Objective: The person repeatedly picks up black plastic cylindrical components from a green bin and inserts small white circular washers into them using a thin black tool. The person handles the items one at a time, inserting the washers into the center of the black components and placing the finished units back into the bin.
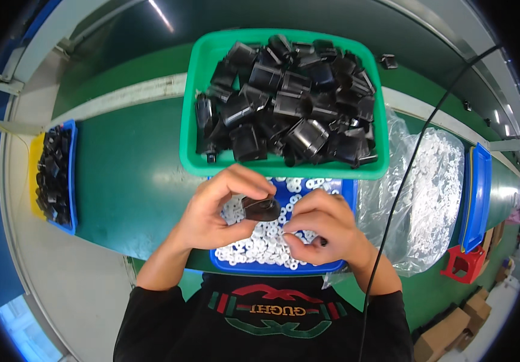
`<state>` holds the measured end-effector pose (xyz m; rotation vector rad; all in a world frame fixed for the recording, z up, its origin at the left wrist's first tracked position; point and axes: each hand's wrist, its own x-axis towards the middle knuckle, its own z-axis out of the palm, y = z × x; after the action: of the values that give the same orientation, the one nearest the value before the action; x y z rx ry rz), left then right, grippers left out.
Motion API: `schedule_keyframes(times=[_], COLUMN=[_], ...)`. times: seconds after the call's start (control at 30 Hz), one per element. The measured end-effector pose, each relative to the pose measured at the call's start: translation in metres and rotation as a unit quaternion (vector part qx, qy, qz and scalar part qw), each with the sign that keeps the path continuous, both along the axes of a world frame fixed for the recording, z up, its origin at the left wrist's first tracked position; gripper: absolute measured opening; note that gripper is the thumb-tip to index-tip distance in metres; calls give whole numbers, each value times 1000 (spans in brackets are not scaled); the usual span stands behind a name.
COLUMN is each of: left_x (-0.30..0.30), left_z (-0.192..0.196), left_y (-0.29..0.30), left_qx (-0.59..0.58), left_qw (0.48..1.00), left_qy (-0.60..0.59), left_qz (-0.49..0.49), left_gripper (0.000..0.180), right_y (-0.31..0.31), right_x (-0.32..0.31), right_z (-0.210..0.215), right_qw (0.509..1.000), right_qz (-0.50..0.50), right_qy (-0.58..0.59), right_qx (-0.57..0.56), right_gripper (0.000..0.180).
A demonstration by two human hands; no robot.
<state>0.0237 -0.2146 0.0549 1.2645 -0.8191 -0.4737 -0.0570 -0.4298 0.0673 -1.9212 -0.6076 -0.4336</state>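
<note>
My left hand (226, 208) grips a dark, glossy black plastic part (262, 209) between thumb and fingers, its rounded end turned to the right. Close beside it, my right hand (323, 226) is closed in a pinch, fingertips pointing at the part. A small pale bit seems to show between those fingertips, too small to name. Something small and dark (322, 241) sticks out under the right palm. Both hands hover over a blue tray (348, 199) of small white rings (260, 247). Just beyond stands a green bin (284, 169) heaped with black plastic housings (266, 77).
A clear plastic bag (424, 199) of white rings lies right of the tray. A blue tray (480, 196) stands farther right, above a red stool (464, 263). At far left sits a blue bin (72, 181) of black parts. A black cable (406, 175) hangs across the right side.
</note>
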Motion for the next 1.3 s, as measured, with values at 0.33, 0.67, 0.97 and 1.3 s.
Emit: schedule_keyframes(times=[0.33, 0.67, 0.97, 1.3], left_x=[5, 7, 5, -3], left_z=[7, 0, 10, 7], left_y=[7, 7, 2, -3], left_qx=[90, 50, 178, 147], left_qw=[993, 997, 979, 986], left_qy=[-78, -59, -96, -56], left_qz=[-8, -6, -17, -63], left_gripper=[46, 43, 41, 41], right_y=[-13, -3, -10, -3], right_x=[1, -7, -8, -9], right_z=[3, -16, 0, 3], right_qw=[977, 912, 974, 988], right_qz=[-10, -47, -76, -35], right_qy=[74, 72, 13, -32], right_qx=[-198, -401, -211, -145], right_gripper=[20, 21, 32, 38])
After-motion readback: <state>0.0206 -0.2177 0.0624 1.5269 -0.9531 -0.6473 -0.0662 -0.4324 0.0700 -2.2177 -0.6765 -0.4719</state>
